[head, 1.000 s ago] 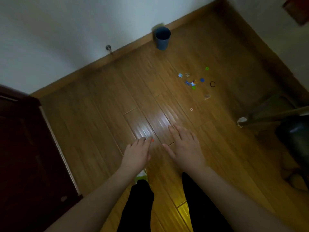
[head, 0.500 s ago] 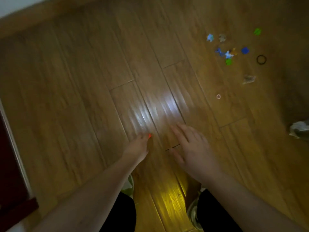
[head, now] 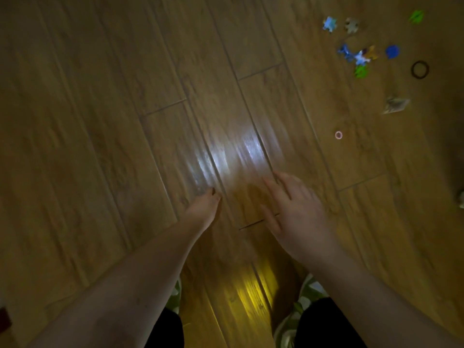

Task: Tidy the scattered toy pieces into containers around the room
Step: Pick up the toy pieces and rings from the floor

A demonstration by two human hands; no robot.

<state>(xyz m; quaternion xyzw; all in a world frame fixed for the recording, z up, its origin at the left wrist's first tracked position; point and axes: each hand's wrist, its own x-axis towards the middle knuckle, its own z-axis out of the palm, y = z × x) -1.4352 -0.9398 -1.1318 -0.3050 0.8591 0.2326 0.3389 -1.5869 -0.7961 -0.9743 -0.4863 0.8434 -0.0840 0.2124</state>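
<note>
Scattered toy pieces lie on the wooden floor at the upper right: a light blue puzzle piece [head: 329, 24], a grey one [head: 351, 25], a blue and white cluster [head: 356, 55], a blue disc [head: 392, 52], two green pieces [head: 416, 16], a black ring [head: 419, 69], a grey folded piece [head: 395, 105] and a small pink ring [head: 338, 135]. My left hand [head: 203, 209] has its fingers bunched to a point, pinching a small dark red piece [head: 213, 190]. My right hand [head: 293, 217] hovers beside it with fingers spread, holding nothing. Both hands are well short of the pieces.
Bright glare sits on the floorboards [head: 236, 151] just beyond my hands. My green and white shoes [head: 298, 307] and dark trouser legs show at the bottom. A pale object [head: 461, 197] pokes in at the right edge, a dark red edge [head: 3, 320] at the lower left.
The view has tipped down and closer to the floor, so wall and blue cup are out of sight. My left hand's fingers have drawn together around the small red piece. My right hand stays spread.
</note>
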